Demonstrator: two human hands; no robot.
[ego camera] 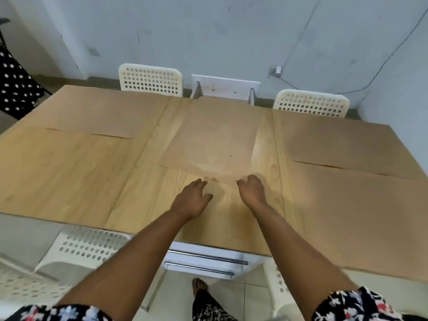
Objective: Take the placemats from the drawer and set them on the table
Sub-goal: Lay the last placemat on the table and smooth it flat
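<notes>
A tan placemat [213, 140] lies flat on the middle of the wooden table [69, 177], towards the far side. My left hand [192, 201] rests at the mat's near edge with fingers spread and the thumb apart. My right hand [251, 189] is at the same edge, fingers curled onto the mat's near right corner. Other placemats lie at the far left [97, 112], the far right [335, 142] and the near right [361, 216]. Below the table's near edge is the white drawer unit [203, 252] with metal bar handles.
White perforated chairs stand at the far side [150, 79] [311, 103] and at the near left [85, 246]. A white bracket shelf [225, 85] sits against the wall. My foot [199, 286] is on the tiled floor below the drawers.
</notes>
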